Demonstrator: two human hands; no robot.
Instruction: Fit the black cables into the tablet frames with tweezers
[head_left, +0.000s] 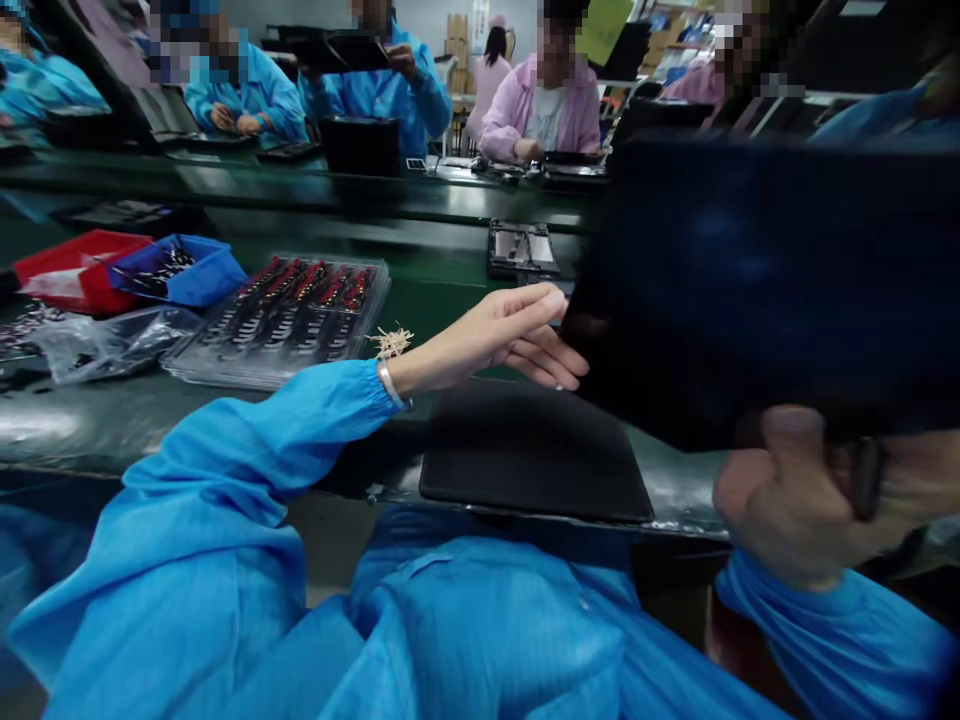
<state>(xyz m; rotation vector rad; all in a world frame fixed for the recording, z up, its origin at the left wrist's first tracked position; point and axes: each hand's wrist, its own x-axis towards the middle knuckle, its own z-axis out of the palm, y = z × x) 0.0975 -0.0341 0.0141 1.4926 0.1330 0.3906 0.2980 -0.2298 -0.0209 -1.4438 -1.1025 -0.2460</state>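
Observation:
A large black flat panel [750,290], blurred by motion, is tilted in the air at the right. My right hand [787,500] grips its lower edge, thumb against the near face; the other fingers are smeared or hidden. My left hand [529,335] reaches to the panel's left edge with thumb and fingers apart. Its fingertips are at that edge, but whether they touch it I cannot tell. Below them, a black rectangular pad or case [536,455] lies flat at the bench's front edge.
Left on the bench are a clear tray [277,320] of small red-and-black parts, a blue bin [176,270], a red bin [82,270] and a plastic bag [112,345]. An opened device [523,248] lies beyond. A blurred banded wrist [919,465] is at right. Several people work opposite.

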